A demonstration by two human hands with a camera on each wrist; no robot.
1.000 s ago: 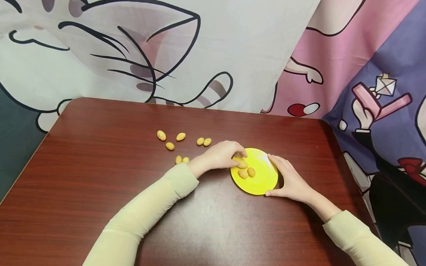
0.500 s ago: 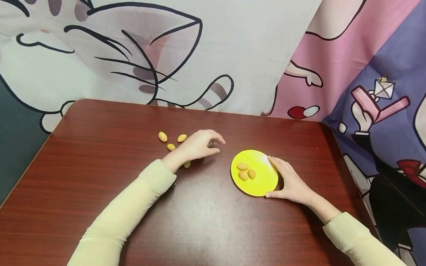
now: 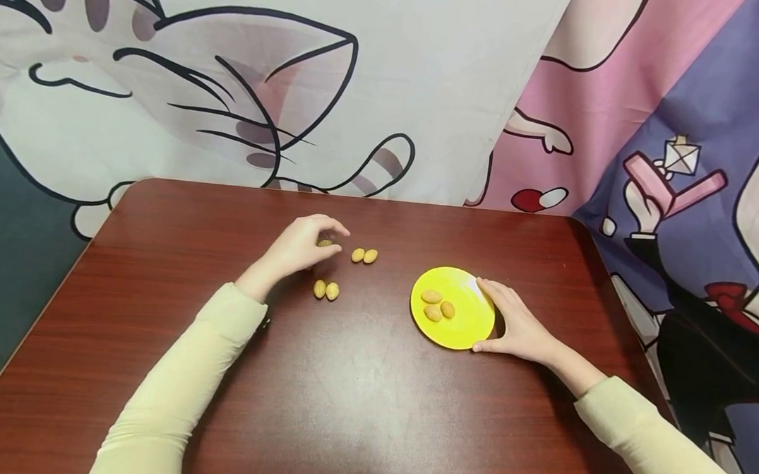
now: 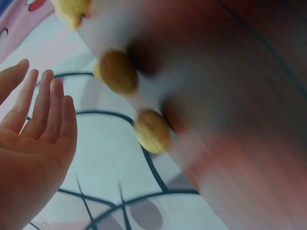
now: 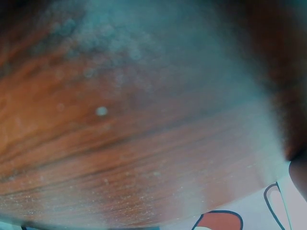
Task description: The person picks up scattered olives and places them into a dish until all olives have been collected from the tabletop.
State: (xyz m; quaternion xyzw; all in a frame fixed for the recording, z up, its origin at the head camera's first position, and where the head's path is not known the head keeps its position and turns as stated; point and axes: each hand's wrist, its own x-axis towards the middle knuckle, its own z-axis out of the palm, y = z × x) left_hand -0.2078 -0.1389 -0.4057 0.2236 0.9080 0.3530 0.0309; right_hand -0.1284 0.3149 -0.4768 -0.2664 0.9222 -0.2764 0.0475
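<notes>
My left hand hovers over the table's far left part, thumb and fingers apart. A small yellow oval piece, like a nut, shows in the gap between them. In the left wrist view the left hand has its fingers extended, with two wrinkled ovals beside it. My right hand holds the yellow plate at its right edge, thumb at the front and fingers at the back. Three tan ovals lie on the plate's left half.
One pair of ovals lies right of my left hand, another pair nearer me. All rest on a reddish-brown wooden table. Behind its far edge hangs a cartoon cat cloth. The right wrist view shows mostly blurred tabletop.
My left hand has moved left from over the plate, past the pair of ovals, to the ovals at far left. The right hand and the plate stay in place.
</notes>
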